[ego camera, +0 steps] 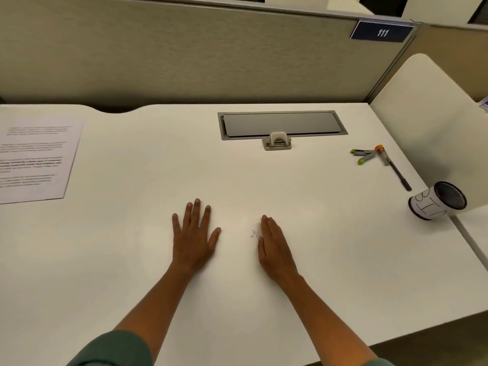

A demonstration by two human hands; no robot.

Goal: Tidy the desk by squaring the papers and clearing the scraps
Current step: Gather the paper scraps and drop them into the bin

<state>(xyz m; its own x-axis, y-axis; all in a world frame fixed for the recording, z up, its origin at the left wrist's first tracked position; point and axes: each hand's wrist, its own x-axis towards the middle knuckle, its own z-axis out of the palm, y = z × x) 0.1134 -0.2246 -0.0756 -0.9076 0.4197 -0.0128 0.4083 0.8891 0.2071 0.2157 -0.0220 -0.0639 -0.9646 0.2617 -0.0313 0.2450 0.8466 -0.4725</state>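
My left hand (195, 235) lies flat on the white desk (264, 180), fingers spread and straight. My right hand (273, 247) rests on the desk a little to its right, fingers straight and together. A few tiny paper scraps (254, 233) lie just left of my right hand's fingers. A stack of printed papers (34, 159) sits at the far left of the desk, partly out of view. A mesh cup labelled as a bin (437, 200) lies tipped at the right edge.
A grey cable hatch (282, 124) is set into the desk at the back, with a small hole punch (277, 141) in front of it. A stapler and pen (380, 159) lie at the right. A beige partition (184, 48) borders the back.
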